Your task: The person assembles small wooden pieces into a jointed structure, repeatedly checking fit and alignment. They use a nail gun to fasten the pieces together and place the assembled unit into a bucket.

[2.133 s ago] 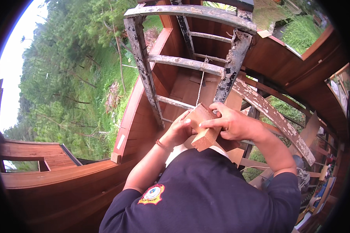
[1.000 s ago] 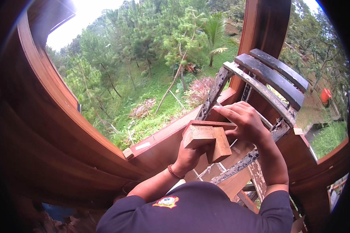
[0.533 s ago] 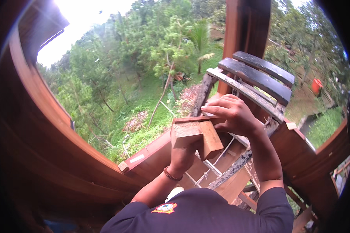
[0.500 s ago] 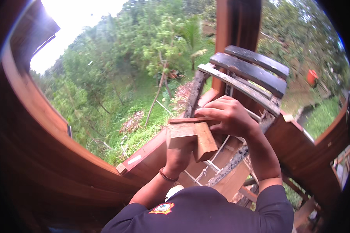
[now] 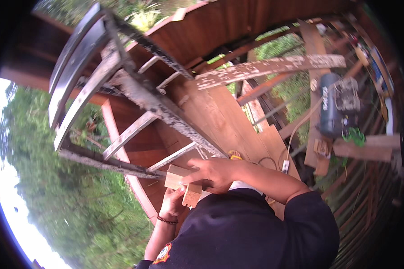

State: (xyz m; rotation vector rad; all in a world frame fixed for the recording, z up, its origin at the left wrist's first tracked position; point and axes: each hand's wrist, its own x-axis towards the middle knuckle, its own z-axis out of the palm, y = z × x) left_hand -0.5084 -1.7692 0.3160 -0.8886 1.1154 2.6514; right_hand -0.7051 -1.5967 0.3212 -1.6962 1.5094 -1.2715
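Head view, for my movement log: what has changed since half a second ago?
The view has swung right: the stepladder now shows at the picture's left, and a dark tank has appeared at right. The left hand and right hand still hold the wooden blocks.

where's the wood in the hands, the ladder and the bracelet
wood (image 5: pixel 193 194): head view, front face of the lower block
ladder (image 5: pixel 156 107): head view, worn side rail
bracelet (image 5: pixel 167 220): head view, beads across the left wrist
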